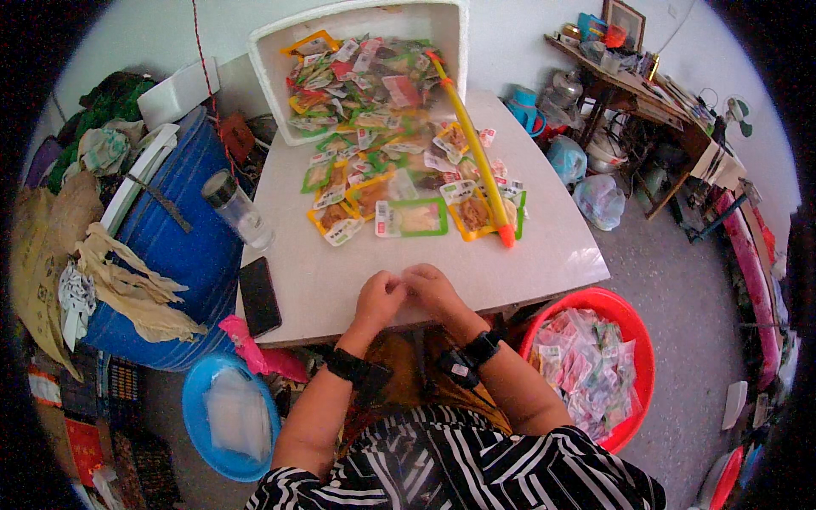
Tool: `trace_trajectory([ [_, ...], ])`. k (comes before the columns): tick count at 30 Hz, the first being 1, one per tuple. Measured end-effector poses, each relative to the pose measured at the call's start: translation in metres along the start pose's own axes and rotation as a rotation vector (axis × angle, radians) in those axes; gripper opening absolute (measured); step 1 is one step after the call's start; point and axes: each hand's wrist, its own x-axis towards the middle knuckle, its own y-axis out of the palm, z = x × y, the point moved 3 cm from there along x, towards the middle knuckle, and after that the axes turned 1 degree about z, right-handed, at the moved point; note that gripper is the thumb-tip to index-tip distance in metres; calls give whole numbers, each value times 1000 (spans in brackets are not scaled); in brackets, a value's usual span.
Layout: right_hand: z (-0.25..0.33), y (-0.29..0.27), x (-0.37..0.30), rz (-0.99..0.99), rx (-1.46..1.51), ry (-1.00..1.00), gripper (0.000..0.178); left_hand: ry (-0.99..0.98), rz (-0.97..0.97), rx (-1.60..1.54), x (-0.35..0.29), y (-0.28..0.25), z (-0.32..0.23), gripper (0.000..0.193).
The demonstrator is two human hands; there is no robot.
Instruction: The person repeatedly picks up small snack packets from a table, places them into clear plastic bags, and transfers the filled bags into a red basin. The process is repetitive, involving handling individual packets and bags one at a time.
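Note:
My left hand [382, 293] and my right hand [433, 289] meet above the front edge of the pale table [314, 276]. Both have their fingers curled in, and nothing shows sticking out of either. Just beyond them lie small sealed food packets: a green-edged one [411, 218] lies flat in front, with orange-edged ones [472, 212] around it. The packets heap back into a white foam box [357, 17] lying on its side. Across the right of the heap rests a long yellow stick [474, 140] with orange ends.
A black phone [260, 296] and a clear bottle with a dark lid [240, 211] occupy the table's left side. A blue barrel [170, 255] stands beside it. Below are a blue basin [191, 416] with clear bags [236, 412] and a red tub [648, 374] full of packets [586, 365].

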Motion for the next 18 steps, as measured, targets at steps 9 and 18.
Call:
trace_trajectory([
  [9, 7, 4, -2, -14, -126, 74, 13, -52, -5, -3, 1, 0, 2, 15],
  [18, 9, 4, 1, -161, -260, 67, 18, -109, -57, -170, -1, -4, 0, 15],
])
